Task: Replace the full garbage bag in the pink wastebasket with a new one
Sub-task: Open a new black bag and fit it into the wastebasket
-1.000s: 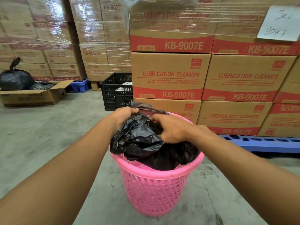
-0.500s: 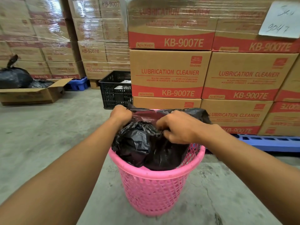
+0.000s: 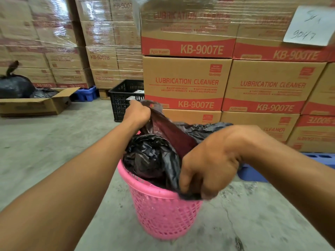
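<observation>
1. Head view: I see the pink basket [image 3: 163, 212] standing on the floor [image 3: 54, 142], at 6 o'clock from frame centre, with the black bag [image 3: 154, 154] inside.
2. My left hand [image 3: 137, 113] grips the bag's edge, raised above the rim's 12 o'clock.
3. My right hand [image 3: 208, 165], fingers [image 3: 188, 180] curled, pinches the edge at the rim's 4 o'clock.

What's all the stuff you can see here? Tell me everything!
wastebasket: one, pink, middle of the floor
garbage bag: one, black, inside the wastebasket
boxes: many, brown with red bands, stacked behind
crate: one, black, behind the wastebasket
open box: one, brown, far left
tied bag: one, black, in the open box
pallet: one, blue, under the right stack
note: one, white, top right
left hand: one, gripping the garbage bag's far edge
right hand: one, gripping its near edge
</observation>
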`<action>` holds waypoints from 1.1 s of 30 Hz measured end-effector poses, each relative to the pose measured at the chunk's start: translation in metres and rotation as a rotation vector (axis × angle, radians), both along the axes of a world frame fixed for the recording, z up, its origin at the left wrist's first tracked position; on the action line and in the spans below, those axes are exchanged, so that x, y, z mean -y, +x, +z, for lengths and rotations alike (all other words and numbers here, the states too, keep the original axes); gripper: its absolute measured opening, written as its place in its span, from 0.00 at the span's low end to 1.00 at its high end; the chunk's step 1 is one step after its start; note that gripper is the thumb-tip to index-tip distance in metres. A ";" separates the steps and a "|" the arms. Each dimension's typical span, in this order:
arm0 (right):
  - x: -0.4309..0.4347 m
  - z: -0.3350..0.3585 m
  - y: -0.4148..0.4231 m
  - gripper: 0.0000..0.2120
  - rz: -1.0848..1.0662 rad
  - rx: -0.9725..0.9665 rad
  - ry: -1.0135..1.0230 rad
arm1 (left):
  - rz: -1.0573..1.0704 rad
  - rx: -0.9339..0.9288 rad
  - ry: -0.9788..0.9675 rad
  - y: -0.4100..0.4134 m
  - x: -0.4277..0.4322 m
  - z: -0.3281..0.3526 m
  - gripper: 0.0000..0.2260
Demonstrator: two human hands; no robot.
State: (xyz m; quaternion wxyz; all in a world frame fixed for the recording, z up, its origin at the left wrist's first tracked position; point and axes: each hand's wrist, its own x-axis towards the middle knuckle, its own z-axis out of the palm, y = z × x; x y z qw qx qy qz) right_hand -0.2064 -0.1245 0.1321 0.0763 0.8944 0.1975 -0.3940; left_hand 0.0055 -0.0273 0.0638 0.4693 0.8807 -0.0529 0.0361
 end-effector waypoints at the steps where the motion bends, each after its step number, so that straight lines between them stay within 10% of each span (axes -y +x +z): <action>1: -0.007 -0.001 -0.004 0.07 0.009 -0.044 0.032 | 0.062 0.044 0.021 -0.003 0.000 0.005 0.19; 5: -0.018 -0.001 -0.012 0.06 0.061 0.072 -0.038 | 0.008 0.181 0.136 -0.008 -0.001 0.012 0.07; 11: 0.008 -0.010 0.028 0.16 -0.318 0.892 0.305 | -0.314 0.242 0.159 -0.022 0.003 0.016 0.07; 17: 0.061 -0.066 0.070 0.22 -0.604 0.854 0.242 | -0.600 0.061 -0.041 -0.032 -0.002 0.026 0.14; 21: 0.092 -0.077 0.075 0.31 -0.744 0.894 0.134 | -0.935 -0.060 0.398 -0.042 -0.022 0.032 0.16; 26: 0.101 -0.085 0.074 0.39 -0.752 0.831 0.034 | -0.529 0.193 1.059 -0.036 -0.039 0.019 0.05; 31: 0.091 -0.093 0.075 0.41 -0.702 0.718 -0.096 | -0.445 -0.171 1.067 -0.030 -0.039 -0.002 0.21; 33: 0.088 -0.094 0.077 0.36 -0.693 0.741 -0.119 | -0.389 -0.030 1.254 -0.036 -0.037 -0.009 0.26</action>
